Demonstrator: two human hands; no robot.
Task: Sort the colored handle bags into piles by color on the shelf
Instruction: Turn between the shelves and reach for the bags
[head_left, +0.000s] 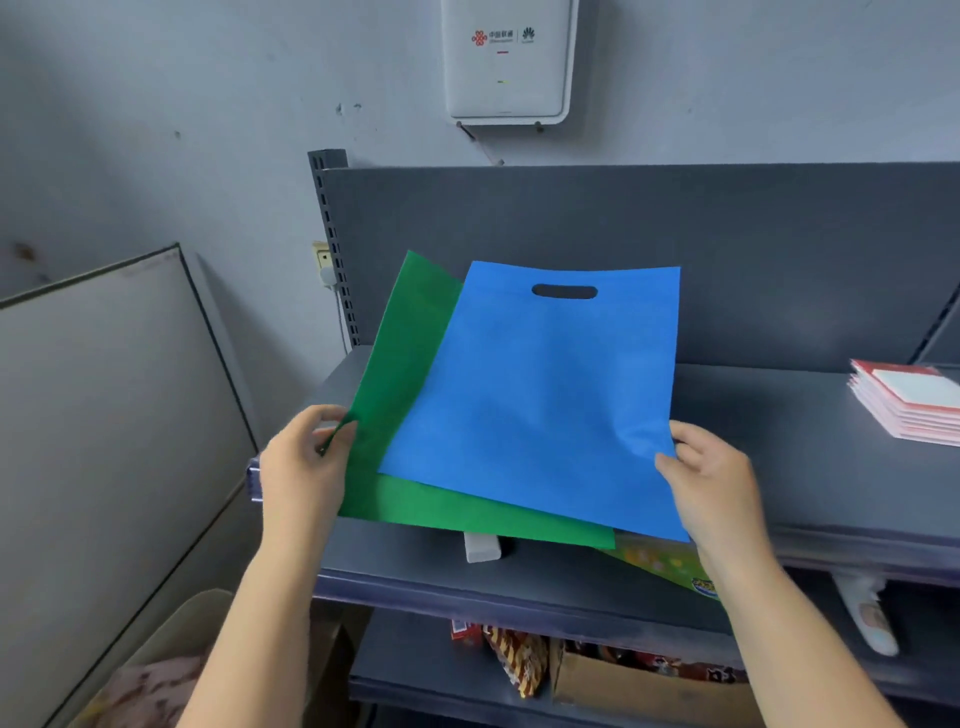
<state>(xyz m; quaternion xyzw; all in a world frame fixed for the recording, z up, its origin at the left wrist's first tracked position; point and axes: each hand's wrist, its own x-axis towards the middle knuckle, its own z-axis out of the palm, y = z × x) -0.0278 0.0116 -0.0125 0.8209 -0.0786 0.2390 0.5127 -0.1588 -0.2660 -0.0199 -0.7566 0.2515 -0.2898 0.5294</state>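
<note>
Head view, step in hand: I judge that I am parting the blue bag (540, 395) from the green bag (400, 364), both held just above the shelf (810, 441)
Left hand (304, 467): its fingers pinch the green bag's left edge near the lower corner
Right hand (714, 478): thumb lies on the blue bag's lower right edge, fingers curl beneath it, so it grips that bag
Where the bags are: blue lies on top of green, skewed, its handle slot towards the back panel
Doing it well: I should draw the hands apart sideways, keep each sheet flat, and lay each colour well apart
In the way: a white block (483, 548) and a yellow-green printed packet (670, 564) lie under the bags on the shelf; a stack of red booklets (909, 402) takes the right end
</note>
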